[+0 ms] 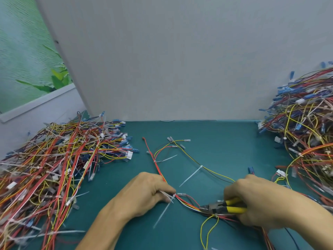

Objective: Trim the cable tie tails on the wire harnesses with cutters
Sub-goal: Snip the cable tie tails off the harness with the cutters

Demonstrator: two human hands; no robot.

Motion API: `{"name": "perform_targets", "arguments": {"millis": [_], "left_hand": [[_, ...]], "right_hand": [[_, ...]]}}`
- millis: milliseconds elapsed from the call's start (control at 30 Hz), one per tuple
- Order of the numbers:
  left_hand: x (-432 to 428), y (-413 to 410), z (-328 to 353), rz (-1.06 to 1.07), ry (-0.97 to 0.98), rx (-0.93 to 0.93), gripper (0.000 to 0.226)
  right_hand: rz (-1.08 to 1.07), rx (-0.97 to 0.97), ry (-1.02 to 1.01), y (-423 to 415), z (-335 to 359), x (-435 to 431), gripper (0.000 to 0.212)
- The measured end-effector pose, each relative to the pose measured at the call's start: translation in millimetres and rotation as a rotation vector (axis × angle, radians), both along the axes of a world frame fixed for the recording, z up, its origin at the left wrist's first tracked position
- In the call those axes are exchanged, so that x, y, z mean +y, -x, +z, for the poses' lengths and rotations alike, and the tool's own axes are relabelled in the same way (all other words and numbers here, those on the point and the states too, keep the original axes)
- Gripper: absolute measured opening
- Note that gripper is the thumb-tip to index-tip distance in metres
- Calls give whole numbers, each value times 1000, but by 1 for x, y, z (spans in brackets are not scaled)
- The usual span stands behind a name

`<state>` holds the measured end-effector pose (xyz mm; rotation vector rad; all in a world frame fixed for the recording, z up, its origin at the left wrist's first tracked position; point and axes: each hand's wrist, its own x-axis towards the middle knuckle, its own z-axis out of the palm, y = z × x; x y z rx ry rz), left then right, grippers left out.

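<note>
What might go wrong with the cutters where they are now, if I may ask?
The cutters sit against the red and white wires, so the right hand might nick a wire, not a tie tail. The left hand grips the harness nearby, so its fingers could be caught.

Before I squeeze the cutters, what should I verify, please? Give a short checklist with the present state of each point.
1. Right hand grips the yellow-handled metal cutters: ok.
2. Left hand holds the red, yellow and white wire harness on the green table: ok.
3. Left fingers are apart from the jaws: ok.
4. Jaws hold only a tie tail, no wire: cannot tell; they lie against the wire bundle.
5. Long white plastic tie tail beside the left hand is trimmed: not ok, uncut.
</note>
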<state>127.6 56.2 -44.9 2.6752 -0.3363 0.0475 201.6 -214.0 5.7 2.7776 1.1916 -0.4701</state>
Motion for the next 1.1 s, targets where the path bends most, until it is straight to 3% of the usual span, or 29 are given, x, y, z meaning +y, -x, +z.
{"name": "perform_targets", "arguments": {"millis": [133,267,500,567,733,1100], "left_hand": [[4,1,-4,53,-63,-56,29],[5,-4,-7,96,-85,-29,16],[2,-4,-6,152,112,-28,10],[2,-4,-5,174,134,-5,10],[1,-5,-6,191,156,34,12],[-1,-5,-4,213,189,93,15]], "right_hand": [[5,-11,-15,-1,-2,-1,11],[-7,-40,-74,1,-1,0,12],[63,-303,-249,12,-15,18,22],[122,-390,-290,17,-16,25,15],[115,-530,-339,23,-15,29,34],[47,-473,-287,31,-18,33,35]]}}
